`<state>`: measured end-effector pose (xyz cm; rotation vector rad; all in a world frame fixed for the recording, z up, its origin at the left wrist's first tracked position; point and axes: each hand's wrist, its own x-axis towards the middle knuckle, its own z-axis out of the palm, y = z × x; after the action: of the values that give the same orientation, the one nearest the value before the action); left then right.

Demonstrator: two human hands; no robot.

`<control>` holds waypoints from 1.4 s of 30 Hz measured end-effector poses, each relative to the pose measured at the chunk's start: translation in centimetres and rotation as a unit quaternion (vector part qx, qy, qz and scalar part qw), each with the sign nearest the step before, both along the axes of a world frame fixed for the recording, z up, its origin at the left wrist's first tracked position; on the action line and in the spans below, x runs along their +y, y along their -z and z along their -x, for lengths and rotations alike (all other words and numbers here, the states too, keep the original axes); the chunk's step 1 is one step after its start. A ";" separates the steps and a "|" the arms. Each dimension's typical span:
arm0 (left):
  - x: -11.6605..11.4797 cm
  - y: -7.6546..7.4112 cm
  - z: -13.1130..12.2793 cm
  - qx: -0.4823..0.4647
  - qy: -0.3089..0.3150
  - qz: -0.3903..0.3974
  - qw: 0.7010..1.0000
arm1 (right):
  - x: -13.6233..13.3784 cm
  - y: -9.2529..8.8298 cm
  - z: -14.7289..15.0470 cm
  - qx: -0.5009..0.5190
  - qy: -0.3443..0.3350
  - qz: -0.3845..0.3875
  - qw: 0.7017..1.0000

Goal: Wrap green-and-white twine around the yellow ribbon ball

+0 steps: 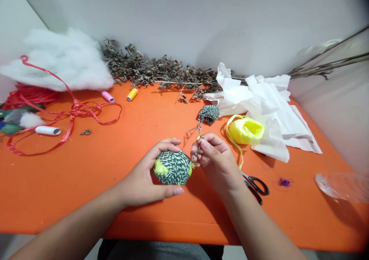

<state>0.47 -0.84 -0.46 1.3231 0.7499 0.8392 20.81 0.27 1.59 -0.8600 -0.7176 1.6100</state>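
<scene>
The left hand (141, 179) cups a green-and-white twine ball (173, 167) with yellow showing beneath its wraps, while the right hand (216, 162), just beside it, pinches the twisted strand (198, 126) rising from the ball. A firm cradle and a taut strand look best for this work. Beyond the right hand lie one smaller twine bundle (209, 114) and one yellow wad (245, 130), with one pair of scissors (253, 187) just past the right wrist.

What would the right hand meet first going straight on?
The right hand would first meet the twisted green-and-white twine it pinches; beyond that, probably dried leaf bits, though depth is unclear.
</scene>
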 end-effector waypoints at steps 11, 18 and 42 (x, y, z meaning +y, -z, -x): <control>0.1 0.1 -0.1 0.002 0.043 0.045 0.998 | -0.2 0.3 -0.2 -0.024 0.005 -0.059 0.998; 0.2 0.5 -0.4 0.029 0.043 0.017 0.999 | -0.3 0.5 -0.4 -0.074 0.013 -0.052 0.996; 0.0 0.5 -0.8 0.123 0.003 -0.057 0.991 | -0.2 0.6 -0.2 -0.156 0.026 -0.107 0.982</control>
<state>1.30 -0.87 -0.98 1.5496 0.9003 0.7308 21.01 0.08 1.02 -0.9731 -1.0588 1.3357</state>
